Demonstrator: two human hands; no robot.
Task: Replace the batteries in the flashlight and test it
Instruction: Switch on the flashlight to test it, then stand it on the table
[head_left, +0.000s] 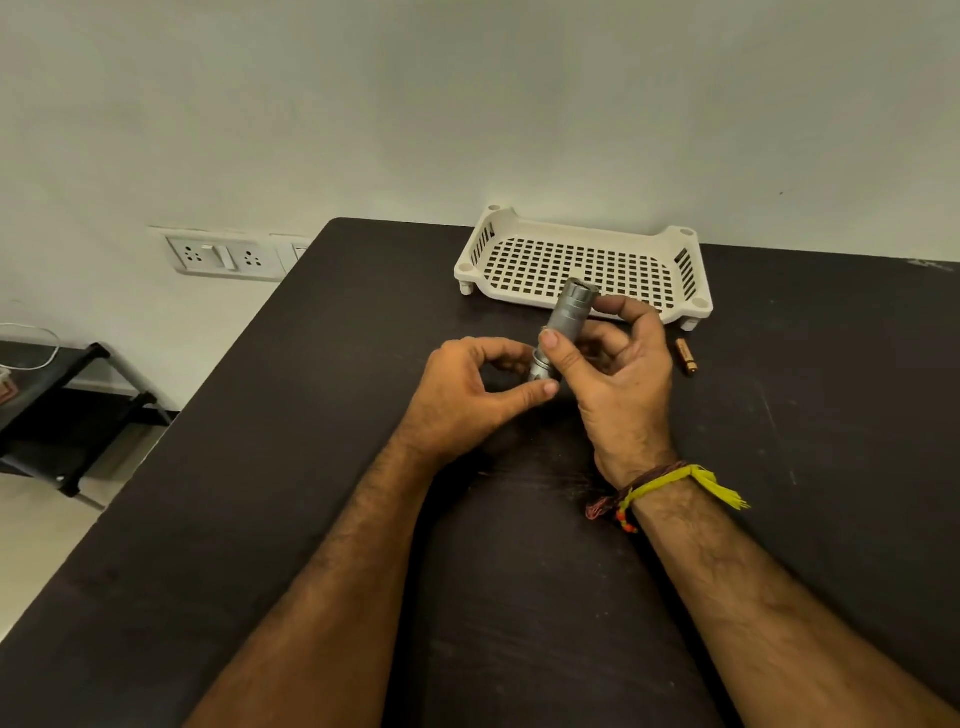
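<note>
The right hand (618, 384) pinches the silver flashlight (563, 325) between thumb and curled fingers, closed around its upper barrel. The left hand (467, 395) nips the lower end between thumb and forefinger, the other fingers loosely curled. The flashlight is held above the dark table (260, 519) near its centre, its long axis tilted, the far end pointing toward one o'clock. A battery (686, 356) lies on the table at three o'clock of the hands. A white perforated tray (519, 228) sits at twelve o'clock, partly hidden by the flashlight's tip.
</note>
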